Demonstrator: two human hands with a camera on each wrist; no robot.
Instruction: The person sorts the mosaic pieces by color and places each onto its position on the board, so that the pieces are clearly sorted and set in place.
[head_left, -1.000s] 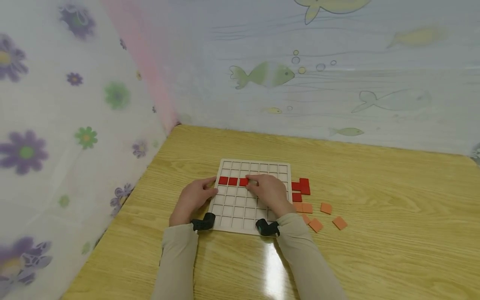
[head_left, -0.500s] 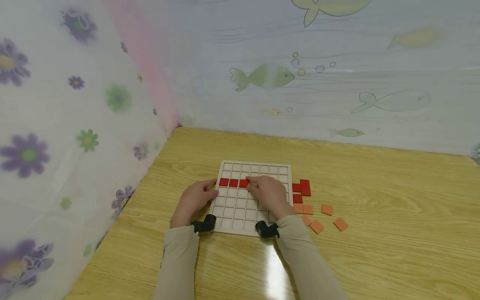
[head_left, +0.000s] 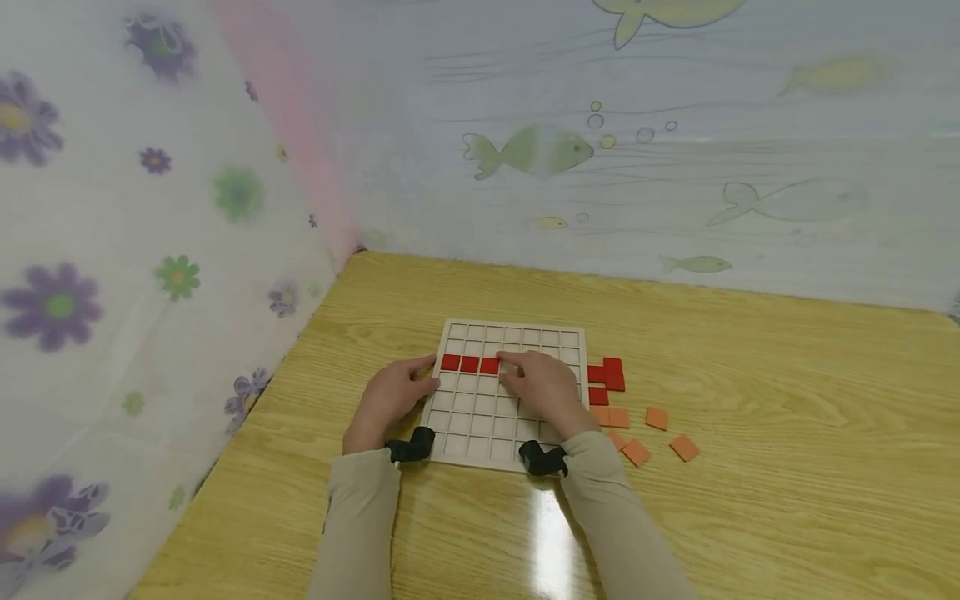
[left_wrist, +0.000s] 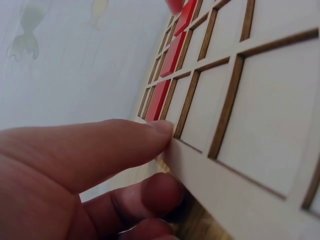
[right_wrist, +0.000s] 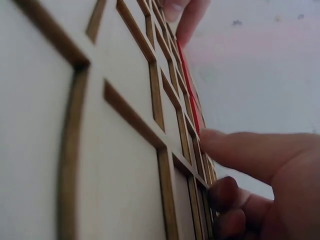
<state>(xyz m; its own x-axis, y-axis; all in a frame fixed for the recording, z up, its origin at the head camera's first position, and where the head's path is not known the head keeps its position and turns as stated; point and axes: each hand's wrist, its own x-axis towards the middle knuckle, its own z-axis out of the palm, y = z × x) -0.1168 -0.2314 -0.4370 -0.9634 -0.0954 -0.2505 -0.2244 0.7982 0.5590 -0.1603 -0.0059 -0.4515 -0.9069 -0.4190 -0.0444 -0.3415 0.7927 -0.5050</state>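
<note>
Board (head_left: 480, 425), one only, likely light and stiff, best taken by edges, lies on table (head_left: 795, 417), left hand (head_left: 388, 400) pinching its left edge, right hand (head_left: 546, 387) touching the rightmost of three seated red tiles (head_left: 489, 366), can't tell if clamped, four loose red tiles (head_left: 614, 377) and six orange tiles (head_left: 657, 418) at right.

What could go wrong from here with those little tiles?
The right hand has its fingertips at the rightmost red tile on the board, so a slip might knock that tile askew. The right sleeve is close to the loose orange tiles; pulling back carelessly could perhaps scatter them.
</note>
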